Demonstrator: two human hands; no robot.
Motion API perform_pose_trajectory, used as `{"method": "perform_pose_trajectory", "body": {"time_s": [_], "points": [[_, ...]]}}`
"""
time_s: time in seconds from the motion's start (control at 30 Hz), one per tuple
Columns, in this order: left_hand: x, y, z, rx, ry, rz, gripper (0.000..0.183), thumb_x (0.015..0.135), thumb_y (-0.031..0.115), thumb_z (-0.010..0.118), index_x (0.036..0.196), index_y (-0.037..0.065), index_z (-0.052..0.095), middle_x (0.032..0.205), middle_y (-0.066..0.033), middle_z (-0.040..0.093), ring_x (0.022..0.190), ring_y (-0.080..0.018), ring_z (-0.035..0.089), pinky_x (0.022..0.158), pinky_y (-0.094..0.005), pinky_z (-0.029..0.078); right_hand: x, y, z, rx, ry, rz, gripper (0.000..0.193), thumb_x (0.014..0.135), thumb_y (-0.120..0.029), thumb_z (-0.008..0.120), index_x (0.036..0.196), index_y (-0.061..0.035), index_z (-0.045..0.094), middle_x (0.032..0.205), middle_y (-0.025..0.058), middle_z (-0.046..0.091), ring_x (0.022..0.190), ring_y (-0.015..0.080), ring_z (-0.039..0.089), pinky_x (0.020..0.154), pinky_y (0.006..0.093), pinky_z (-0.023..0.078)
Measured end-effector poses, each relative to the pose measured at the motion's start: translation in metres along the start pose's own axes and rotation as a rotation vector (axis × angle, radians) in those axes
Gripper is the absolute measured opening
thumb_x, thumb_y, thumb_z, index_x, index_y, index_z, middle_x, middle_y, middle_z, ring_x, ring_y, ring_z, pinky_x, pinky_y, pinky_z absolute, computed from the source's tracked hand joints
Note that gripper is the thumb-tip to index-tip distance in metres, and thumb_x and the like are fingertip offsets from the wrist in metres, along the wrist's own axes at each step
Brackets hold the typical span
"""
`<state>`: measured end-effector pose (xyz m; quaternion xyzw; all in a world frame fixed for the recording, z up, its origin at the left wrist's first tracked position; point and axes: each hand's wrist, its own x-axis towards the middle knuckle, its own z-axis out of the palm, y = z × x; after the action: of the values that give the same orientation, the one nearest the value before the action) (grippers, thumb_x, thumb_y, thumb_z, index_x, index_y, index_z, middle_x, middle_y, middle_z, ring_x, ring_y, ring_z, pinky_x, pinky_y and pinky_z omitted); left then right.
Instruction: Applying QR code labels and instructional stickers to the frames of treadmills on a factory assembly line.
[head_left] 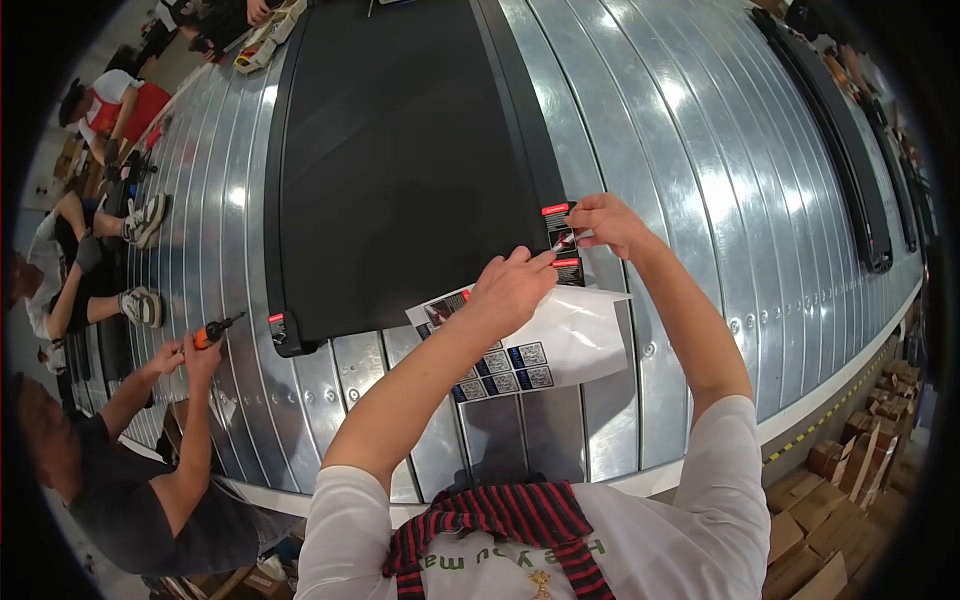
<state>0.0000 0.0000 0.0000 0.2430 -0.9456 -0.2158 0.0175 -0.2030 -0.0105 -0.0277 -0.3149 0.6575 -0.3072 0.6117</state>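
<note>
Here's the left hand [512,288], fingers bent and bunched above the white sticker sheet [585,340], while the right hand [612,225] curls in at the outer edge of a red-topped black label [558,228] by the black deck's [400,150] near right corner; whether either pinches, I can't tell! Metal slats [690,200] lie bare from there across to a long black rail [835,130]. Around them, a co-worker's orange drill [212,333] points toward the deck's left corner, and cardboard [820,510] crowds the table's right side.
</note>
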Motion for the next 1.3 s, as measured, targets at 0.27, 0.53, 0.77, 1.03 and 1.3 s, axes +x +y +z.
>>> {"method": "perform_pose_trajectory", "body": {"time_s": [0.27, 0.53, 0.77, 1.03, 1.3], "points": [[0.004, 0.006, -0.001, 0.045, -0.007, 0.007, 0.013, 0.067, 0.002, 0.049, 0.079, 0.003, 0.052, 0.118, -0.0059, 0.048, 0.089, -0.0231, 0.047, 0.073, -0.0358, 0.042, -0.001, 0.000, 0.003, -0.292, 0.065, -0.125, 0.019, 0.071, -0.016, 0.063, 0.074, -0.0006, 0.053, 0.072, 0.0065, 0.054, 0.069, 0.0138, 0.053, 0.058, 0.0285, 0.046], [0.001, -0.005, 0.010, 0.161, 0.077, 0.035, 0.011, 0.070, 0.011, 0.049, 0.078, 0.007, 0.056, 0.093, -0.0039, 0.051, 0.083, -0.0207, 0.048, 0.065, -0.0345, 0.043, -0.001, -0.003, 0.018, -0.958, 0.464, -0.500, 0.046, 0.061, -0.036, 0.073, 0.074, 0.0025, 0.051, 0.069, 0.0154, 0.056, 0.064, 0.0227, 0.058, 0.055, 0.0329, 0.046], [-0.009, 0.006, 0.008, 0.012, 0.085, 0.019, 0.010, 0.074, 0.014, 0.048, 0.078, 0.007, 0.053, 0.108, -0.0041, 0.049, 0.093, -0.0237, 0.046, 0.069, -0.0370, 0.042, 0.017, 0.016, 0.016, -0.444, 0.416, -0.265, 0.057, 0.063, -0.049, 0.068, 0.073, 0.0048, 0.054, 0.059, 0.0151, 0.055, 0.049, 0.0203, 0.056, 0.041, 0.0314, 0.042], [-0.151, 0.032, -0.033, -0.166, 0.073, -0.090, 0.012, 0.079, 0.018, 0.050, 0.086, 0.009, 0.053, 0.081, -0.0152, 0.058, 0.076, -0.0285, 0.057, 0.067, -0.0388, 0.045, -0.037, 0.082, 0.018, -0.374, 0.671, -0.622, 0.033, 0.074, -0.031, 0.061, 0.081, 0.0017, 0.055, 0.074, 0.0115, 0.059, 0.069, 0.0174, 0.056, 0.061, 0.0317, 0.043], [-0.276, 0.074, -0.058, -1.188, 0.555, -0.329, 0.028, 0.082, 0.017, 0.054, 0.105, 0.002, 0.053, 0.090, -0.0033, 0.059, 0.083, -0.0082, 0.052, 0.072, -0.0239, 0.044, -0.242, 0.074, 0.183, 0.659, -0.118, -0.337, 0.043, 0.079, -0.025, 0.058, 0.112, 0.0006, 0.046, 0.105, 0.0065, 0.054, 0.096, 0.0174, 0.052, 0.083, 0.0301, 0.041]]}}
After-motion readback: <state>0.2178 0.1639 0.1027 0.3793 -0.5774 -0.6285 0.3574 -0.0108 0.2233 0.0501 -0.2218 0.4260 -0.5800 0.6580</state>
